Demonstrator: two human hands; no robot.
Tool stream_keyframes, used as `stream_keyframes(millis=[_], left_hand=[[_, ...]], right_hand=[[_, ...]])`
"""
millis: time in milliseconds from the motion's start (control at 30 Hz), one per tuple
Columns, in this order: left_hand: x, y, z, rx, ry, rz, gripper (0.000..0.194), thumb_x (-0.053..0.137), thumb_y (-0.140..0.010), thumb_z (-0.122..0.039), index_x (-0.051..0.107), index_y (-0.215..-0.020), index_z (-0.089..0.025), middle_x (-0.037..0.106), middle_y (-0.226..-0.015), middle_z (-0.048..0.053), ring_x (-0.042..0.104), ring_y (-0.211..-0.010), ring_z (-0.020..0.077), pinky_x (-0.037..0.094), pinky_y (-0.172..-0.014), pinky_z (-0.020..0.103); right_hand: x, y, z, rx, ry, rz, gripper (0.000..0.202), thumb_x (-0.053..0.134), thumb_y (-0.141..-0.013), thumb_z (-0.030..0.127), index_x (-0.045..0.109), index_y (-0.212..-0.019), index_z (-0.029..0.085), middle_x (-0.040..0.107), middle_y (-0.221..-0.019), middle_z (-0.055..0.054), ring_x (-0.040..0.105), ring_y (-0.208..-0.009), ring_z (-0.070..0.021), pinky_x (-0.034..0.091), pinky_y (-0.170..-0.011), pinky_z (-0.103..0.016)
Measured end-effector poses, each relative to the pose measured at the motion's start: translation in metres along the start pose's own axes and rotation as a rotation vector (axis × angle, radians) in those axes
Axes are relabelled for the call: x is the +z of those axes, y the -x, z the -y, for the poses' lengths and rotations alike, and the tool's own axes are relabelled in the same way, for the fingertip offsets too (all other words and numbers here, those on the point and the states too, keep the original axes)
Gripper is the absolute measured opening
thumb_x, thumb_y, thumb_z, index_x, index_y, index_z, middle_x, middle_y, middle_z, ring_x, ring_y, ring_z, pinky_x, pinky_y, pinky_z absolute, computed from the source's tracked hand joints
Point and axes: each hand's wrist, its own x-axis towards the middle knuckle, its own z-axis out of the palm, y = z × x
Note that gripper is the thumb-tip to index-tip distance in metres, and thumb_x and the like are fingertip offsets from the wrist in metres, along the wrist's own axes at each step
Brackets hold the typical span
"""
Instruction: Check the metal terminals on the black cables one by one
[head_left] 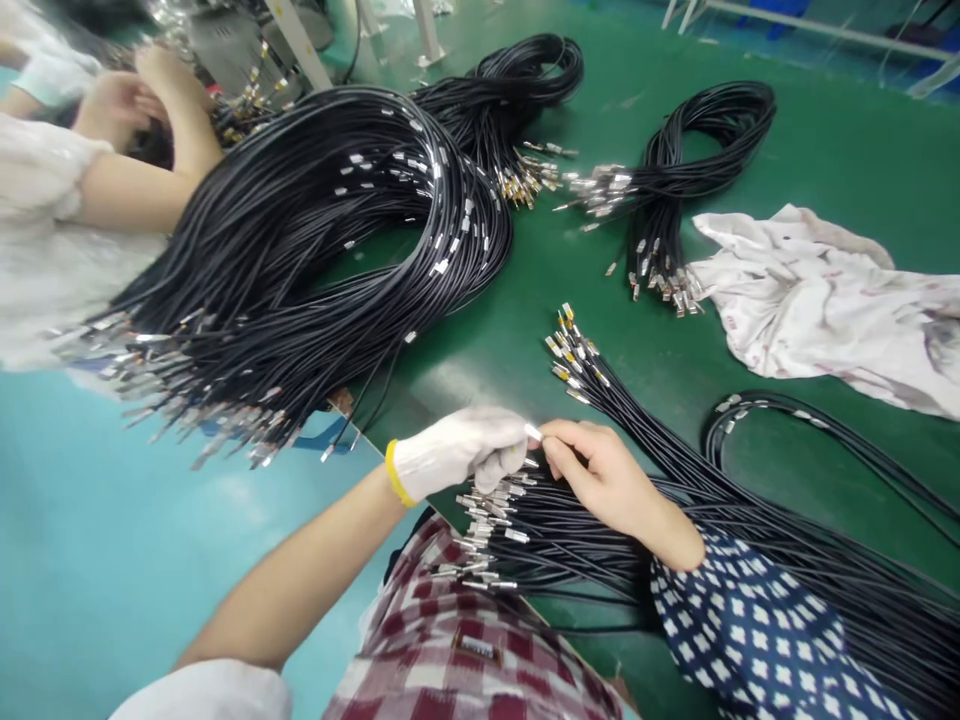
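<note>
On the green bench (480, 370), a large loop of black cables (262, 260) overhangs the near edge toward the left, and a smaller cable bundle (585, 515) lies with its metal ends (516, 536) along that edge. Just above them, the gloved left hand (469, 445) and bare right hand (600, 470) have fingertips pinched on one small silvery terminal (533, 432).

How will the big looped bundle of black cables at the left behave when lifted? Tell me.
The bundle will probably sag and flop, since it lies in loose curves. It looks heavy, being so thick and densely packed. Its metal ends may swing or snag, as they splay past the edge of the table.
</note>
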Motion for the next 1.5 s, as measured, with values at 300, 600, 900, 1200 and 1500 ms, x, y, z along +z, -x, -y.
stream_keyframes(millis=[300, 600, 900, 1200, 1500], left_hand=[[0.009, 0.006, 0.01, 0.136, -0.401, -0.536, 0.032, 0.042, -0.096, -0.036, 0.06, -0.077, -0.019, 0.063, -0.074, 0.003, 0.058, -0.068, 0.0168, 0.047, -0.064, 0.03], [0.046, 0.004, 0.036, 0.426, -1.342, -0.4, 0.023, 0.047, -0.098, -0.022, 0.07, -0.096, -0.021, 0.069, -0.092, 0.005, 0.06, -0.087, 0.0228, 0.043, -0.083, 0.042], [0.045, 0.004, 0.032, 0.402, -1.185, -0.413, 0.024, 0.047, -0.099, -0.024, 0.07, -0.092, -0.022, 0.072, -0.092, 0.003, 0.061, -0.088, 0.0221, 0.043, -0.084, 0.041], [0.038, 0.01, 0.011, 0.089, -0.213, -0.644, 0.028, 0.046, -0.094, -0.04, 0.067, -0.09, -0.021, 0.072, -0.091, 0.0, 0.065, -0.091, 0.0186, 0.047, -0.085, 0.028], [0.038, 0.01, 0.002, 0.087, -0.302, -0.613, 0.023, 0.049, -0.093, -0.036, 0.064, -0.081, -0.022, 0.066, -0.084, -0.003, 0.057, -0.081, 0.0145, 0.042, -0.078, 0.025]], right_hand=[[0.015, 0.01, -0.002, -0.1, 0.446, -0.073, 0.022, 0.055, -0.102, 0.026, 0.074, -0.111, 0.02, 0.076, -0.09, -0.005, 0.067, -0.077, -0.0196, 0.042, -0.07, -0.034], [-0.035, 0.022, -0.023, 0.124, 1.012, -0.306, 0.014, 0.068, -0.094, 0.029, 0.07, -0.102, 0.018, 0.071, -0.094, -0.01, 0.064, -0.084, -0.0264, 0.043, -0.066, -0.036], [-0.046, 0.034, -0.022, 0.086, 0.55, -0.384, 0.003, 0.067, -0.093, 0.023, 0.067, -0.092, 0.021, 0.066, -0.085, -0.003, 0.063, -0.078, -0.0196, 0.048, -0.07, -0.032], [-0.032, 0.055, -0.019, -0.087, 0.462, -0.258, 0.008, 0.062, -0.096, 0.024, 0.068, -0.092, 0.022, 0.068, -0.089, -0.007, 0.063, -0.083, -0.0228, 0.05, -0.078, -0.038], [-0.005, 0.016, 0.007, -0.047, 0.439, -0.139, 0.019, 0.055, -0.101, 0.03, 0.069, -0.096, 0.019, 0.074, -0.093, -0.007, 0.068, -0.086, -0.0216, 0.044, -0.079, -0.036]])
